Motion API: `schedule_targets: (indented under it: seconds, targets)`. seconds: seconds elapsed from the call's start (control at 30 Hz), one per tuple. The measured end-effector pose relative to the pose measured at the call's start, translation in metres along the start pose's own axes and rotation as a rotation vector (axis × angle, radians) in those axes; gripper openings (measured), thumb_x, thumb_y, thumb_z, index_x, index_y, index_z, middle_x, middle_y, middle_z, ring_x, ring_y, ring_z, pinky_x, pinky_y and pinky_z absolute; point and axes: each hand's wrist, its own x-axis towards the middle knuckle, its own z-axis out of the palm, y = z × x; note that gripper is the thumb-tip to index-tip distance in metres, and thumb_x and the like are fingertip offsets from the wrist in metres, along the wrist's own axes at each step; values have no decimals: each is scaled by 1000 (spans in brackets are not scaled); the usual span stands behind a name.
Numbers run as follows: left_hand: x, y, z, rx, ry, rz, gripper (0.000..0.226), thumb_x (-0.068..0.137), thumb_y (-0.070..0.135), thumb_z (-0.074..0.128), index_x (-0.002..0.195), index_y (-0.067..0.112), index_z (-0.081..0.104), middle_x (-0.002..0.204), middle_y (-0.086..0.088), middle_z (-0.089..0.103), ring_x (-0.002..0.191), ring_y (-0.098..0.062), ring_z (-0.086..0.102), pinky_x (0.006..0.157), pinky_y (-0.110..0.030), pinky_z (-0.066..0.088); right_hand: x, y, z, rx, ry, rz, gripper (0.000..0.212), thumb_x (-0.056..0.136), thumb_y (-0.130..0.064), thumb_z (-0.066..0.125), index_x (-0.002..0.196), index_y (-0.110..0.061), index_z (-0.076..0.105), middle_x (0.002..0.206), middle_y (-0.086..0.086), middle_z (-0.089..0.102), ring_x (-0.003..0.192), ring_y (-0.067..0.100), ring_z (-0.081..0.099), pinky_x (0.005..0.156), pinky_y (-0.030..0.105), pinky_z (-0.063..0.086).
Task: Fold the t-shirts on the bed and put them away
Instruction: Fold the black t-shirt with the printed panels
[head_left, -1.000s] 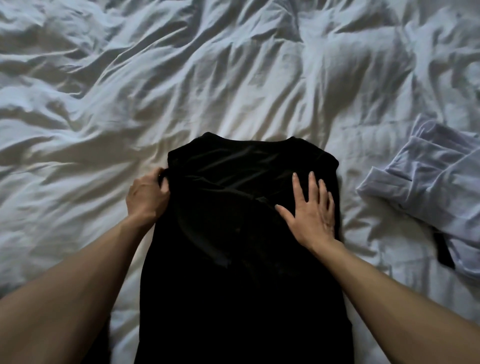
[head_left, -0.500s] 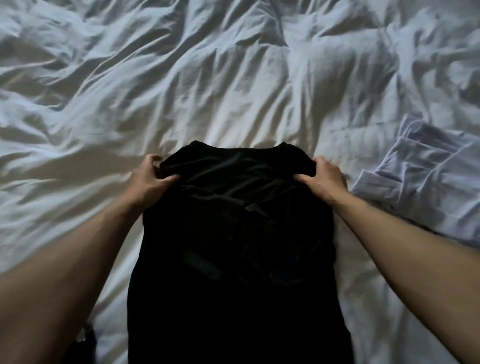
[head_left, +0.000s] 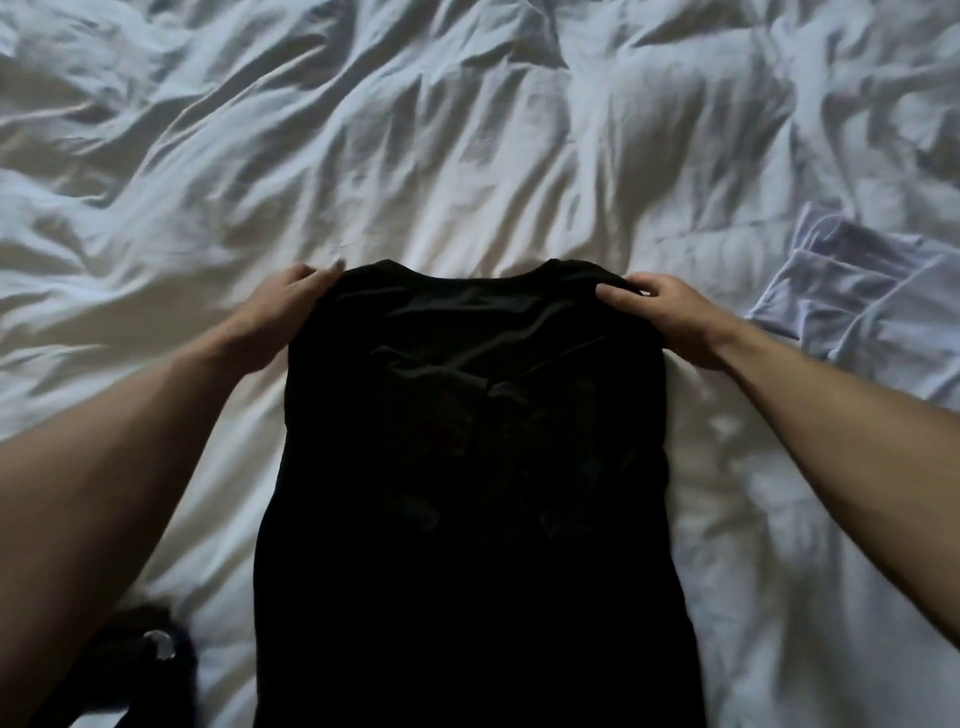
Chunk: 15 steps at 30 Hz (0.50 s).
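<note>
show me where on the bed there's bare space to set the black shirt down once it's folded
The widest bare stretch of white duvet lies beyond the black t-shirt. The strip past the left hand is bare too. Right of the right hand it is crowded by the pale lilac garment; a dark item sits at near left.

A rumpled white duvet (head_left: 467, 156) covers the bed, creased all over with deep folds and shadows. At the lower left corner a dark bundle (head_left: 119, 670) lies on it, with a small shiny patch (head_left: 160, 644) showing; what it is cannot be told
</note>
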Motion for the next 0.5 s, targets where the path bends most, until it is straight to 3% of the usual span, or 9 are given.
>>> schedule_targets:
  seconds: [0.07, 0.13, 0.2, 0.27, 0.37, 0.5]
  targets:
    - [-7, 9, -3, 53, -151, -2, 25, 88, 44, 69, 93, 19, 70, 88, 5, 69, 76, -8, 64, 69, -20, 50, -7, -8, -3, -117, -192, 79, 22, 87, -22, 72, 105, -10, 69, 93, 1, 75, 81, 9, 71, 69, 17, 55]
    - [-12, 12, -6, 181, -250, -16, 30, 79, 33, 82, 101, 15, 73, 95, 1, 74, 84, -12, 70, 73, -17, 54, -12, -10, -4, -288, -250, 102, 21, 84, -14, 75, 104, -9, 69, 95, 2, 75, 85, 13, 71, 70, 17, 55]
    - [-16, 14, -10, 239, -230, -17, 37, 71, 26, 85, 103, 11, 74, 102, -13, 75, 90, -24, 71, 84, -32, 55, -16, -13, -2, -371, -197, 55, 14, 84, -7, 74, 97, -7, 69, 87, 4, 72, 79, 14, 67, 64, 16, 52]
    - [-31, 18, -13, 232, -175, 17, 42, 62, 36, 80, 98, 16, 75, 104, -19, 73, 89, -29, 69, 90, -44, 54, -24, -12, 3, -444, -128, -56, 9, 85, -6, 72, 93, -4, 69, 80, 4, 66, 75, 14, 62, 61, 17, 48]
    - [-65, 23, -14, 132, -111, 112, 43, 58, 43, 73, 94, 21, 73, 98, -13, 71, 83, -21, 62, 84, -45, 52, -50, -4, 9, -469, -27, -186, 6, 85, -8, 72, 86, -7, 66, 73, 2, 59, 69, 11, 56, 62, 29, 42]
    - [-140, 15, -16, -11, -149, 294, 16, 74, 30, 75, 88, 36, 76, 79, 10, 69, 72, -5, 61, 66, -25, 51, -122, 14, 18, -406, 65, -259, 20, 85, -5, 71, 74, -15, 57, 62, -6, 49, 60, 7, 46, 55, 29, 36]
